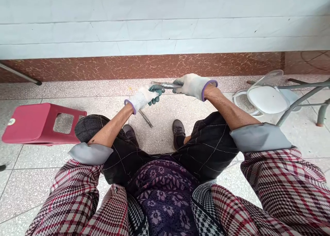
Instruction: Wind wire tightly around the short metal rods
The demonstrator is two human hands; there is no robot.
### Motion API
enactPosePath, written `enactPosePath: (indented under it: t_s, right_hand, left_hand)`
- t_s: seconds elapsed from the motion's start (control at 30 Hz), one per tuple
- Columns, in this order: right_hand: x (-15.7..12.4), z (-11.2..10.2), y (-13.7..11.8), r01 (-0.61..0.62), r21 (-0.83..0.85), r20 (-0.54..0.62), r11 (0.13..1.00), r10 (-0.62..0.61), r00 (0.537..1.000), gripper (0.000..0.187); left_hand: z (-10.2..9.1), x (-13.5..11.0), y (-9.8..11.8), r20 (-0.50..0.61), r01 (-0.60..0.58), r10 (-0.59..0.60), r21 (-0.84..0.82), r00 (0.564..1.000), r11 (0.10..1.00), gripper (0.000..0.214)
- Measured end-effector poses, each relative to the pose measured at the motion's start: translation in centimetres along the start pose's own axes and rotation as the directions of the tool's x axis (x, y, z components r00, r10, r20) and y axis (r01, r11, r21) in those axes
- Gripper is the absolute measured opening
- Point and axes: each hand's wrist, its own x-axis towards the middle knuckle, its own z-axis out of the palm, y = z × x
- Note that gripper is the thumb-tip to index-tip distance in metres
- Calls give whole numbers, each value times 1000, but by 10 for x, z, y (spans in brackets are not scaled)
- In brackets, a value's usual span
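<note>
Both my hands wear white knit gloves with grey-green fingers and purple cuffs. My left hand (pixel 145 97) and my right hand (pixel 192 85) are each closed round one short grey metal rod (pixel 167 85), held level out in front of my knees, above the tiled floor. Only the bare middle of the rod shows between the gloves; its ends are hidden in my fists. A second thin metal rod (pixel 145 119) lies on the floor just ahead of my left shoe (pixel 129 130). My right shoe (pixel 178 129) rests beside it on the tiles.
A red plastic stool (pixel 28 124) lies on its side at the left. At the right stands a white plastic seat (pixel 265 98) with grey metal legs (pixel 304 98). A white tiled wall with a brown skirting (pixel 154 66) runs across ahead.
</note>
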Motion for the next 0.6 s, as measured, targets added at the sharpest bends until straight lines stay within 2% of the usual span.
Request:
enactPosePath:
  t_s: [0.1, 0.2, 0.4, 0.5, 0.6]
  right_hand:
    - [-7, -3, -20, -44, -61, -196, 997, 31, 980, 27]
    - [-13, -1, -38, -17, 44, -233, 999, 27, 972, 26]
    - [-25, -2, -46, 92, 224, -143, 970, -61, 988, 28]
    - [-31, -2, -36, 92, 264, -18, 960, -91, 996, 29]
    - [-36, 1, -22, 42, 188, 129, 981, -67, 989, 34]
  left_hand:
    - [-1, 2, 4, -35, 2, -5, -86, 999, 996, 10]
    - [-3, 4, 7, -43, 11, -20, -211, 999, 977, 11]
    - [-4, 4, 5, -52, 10, -25, -276, 998, 961, 14]
    - [-5, 9, -1, -83, 18, -37, -218, 996, 976, 18]
    - [-3, 16, -8, -71, -9, -1, -136, 997, 991, 14]
